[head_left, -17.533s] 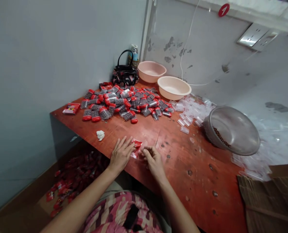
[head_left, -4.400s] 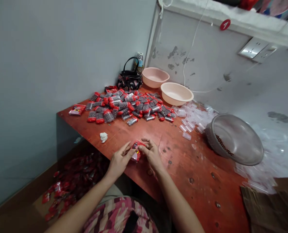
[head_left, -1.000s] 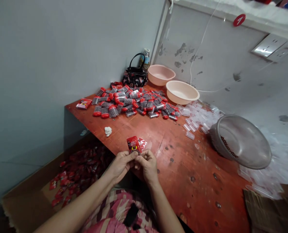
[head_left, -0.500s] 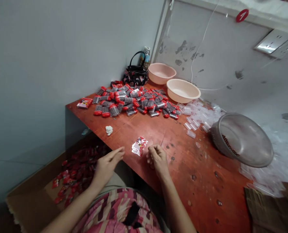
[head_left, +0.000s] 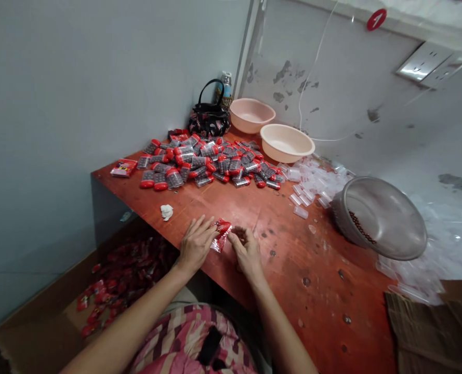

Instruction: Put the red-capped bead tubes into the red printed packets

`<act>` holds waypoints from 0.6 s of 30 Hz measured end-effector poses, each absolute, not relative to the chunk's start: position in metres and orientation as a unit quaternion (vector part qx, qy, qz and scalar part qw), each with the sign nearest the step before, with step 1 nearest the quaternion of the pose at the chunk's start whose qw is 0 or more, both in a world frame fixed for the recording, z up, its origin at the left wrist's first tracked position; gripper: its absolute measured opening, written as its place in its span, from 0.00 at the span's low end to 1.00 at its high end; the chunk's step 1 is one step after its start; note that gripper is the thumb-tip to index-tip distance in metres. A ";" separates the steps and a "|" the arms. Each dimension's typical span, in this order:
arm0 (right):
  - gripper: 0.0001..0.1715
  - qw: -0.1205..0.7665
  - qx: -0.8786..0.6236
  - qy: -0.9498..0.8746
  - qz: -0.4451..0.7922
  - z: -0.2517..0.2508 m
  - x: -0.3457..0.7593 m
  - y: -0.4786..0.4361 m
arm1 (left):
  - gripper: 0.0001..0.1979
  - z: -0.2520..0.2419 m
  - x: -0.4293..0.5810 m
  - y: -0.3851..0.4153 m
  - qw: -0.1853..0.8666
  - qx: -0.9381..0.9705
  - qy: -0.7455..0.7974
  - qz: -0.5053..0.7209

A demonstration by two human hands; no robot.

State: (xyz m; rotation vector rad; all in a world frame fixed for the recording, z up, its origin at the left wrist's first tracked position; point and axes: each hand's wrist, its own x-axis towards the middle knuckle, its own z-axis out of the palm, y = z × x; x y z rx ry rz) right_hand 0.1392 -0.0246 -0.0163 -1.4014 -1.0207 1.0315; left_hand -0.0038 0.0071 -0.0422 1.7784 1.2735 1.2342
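A small shiny red plastic packet (head_left: 223,232) with a clear lower part lies near the table's front edge, between my hands. My left hand (head_left: 196,245) rests against its left side, palm down, fingers stretched out over that edge. My right hand (head_left: 248,255) is at the opposite edge, thumb and bent forefinger closed at the packet's side; the other fingertips are partly hidden. Beyond them is a pile of small clear containers with red ends and dark contents (head_left: 199,160). A crumpled white tissue (head_left: 167,212) sits left of my left hand.
Two plastic basins (head_left: 287,156) stand by a black handbag (head_left: 209,122) and a bottle (head_left: 226,85). A grey bowl (head_left: 394,208) with small brown beads tilts at right, among clear plastic tubes (head_left: 320,176). Another red packet (head_left: 123,168) lies far left. A cardboard box (head_left: 39,332) below holds red packets.
My left hand has moved forward and right from beyond the table edge onto the packet. My right hand has come to the packet's right edge. The view has shifted slightly.
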 end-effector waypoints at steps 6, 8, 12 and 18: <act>0.19 0.574 -0.521 -0.353 0.524 -0.011 0.132 -0.005 | 0.16 -0.030 -0.003 0.000 0.325 0.677 0.463 0.472; 0.20 0.570 -0.510 -0.347 0.544 -0.007 0.132 -0.002 | 0.19 -0.021 -0.006 0.000 0.444 0.593 0.483 0.467; 0.22 0.537 -0.523 -0.375 0.546 -0.002 0.131 0.003 | 0.17 -0.009 -0.018 0.003 0.674 0.432 0.444 0.402; 0.22 0.506 -0.523 -0.425 0.538 0.001 0.125 0.011 | 0.13 -0.011 -0.036 0.003 0.701 0.365 0.482 0.378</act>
